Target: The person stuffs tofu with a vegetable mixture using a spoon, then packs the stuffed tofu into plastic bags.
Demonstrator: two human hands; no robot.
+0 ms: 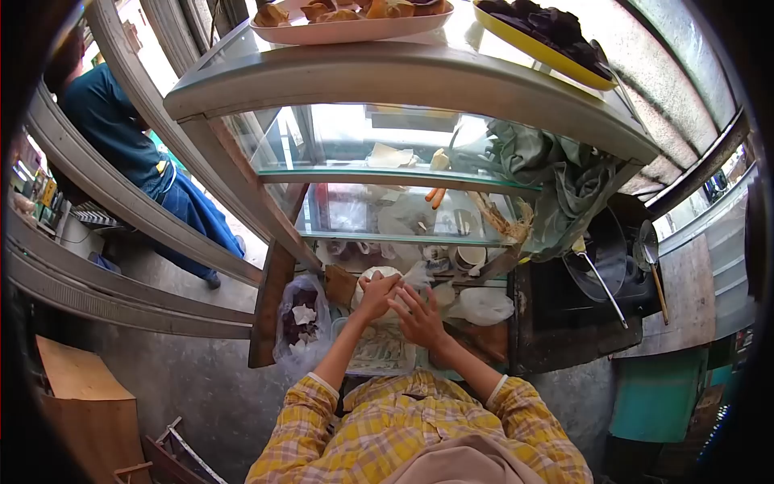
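At frame centre, a white round bowl [377,278] is gripped by the left hand [377,295]; the right hand [419,316] is held open just beside it, above a clear container [379,355].

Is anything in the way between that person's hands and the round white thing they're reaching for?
Nothing visible. The left hand already touches the round white thing, and the right hand hovers just beside it, fingers spread, above a clear tray.

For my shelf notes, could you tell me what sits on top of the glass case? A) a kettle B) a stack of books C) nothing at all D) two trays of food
D: a pink tray of golden pieces and a yellow tray of dark pieces rest on the glass case.
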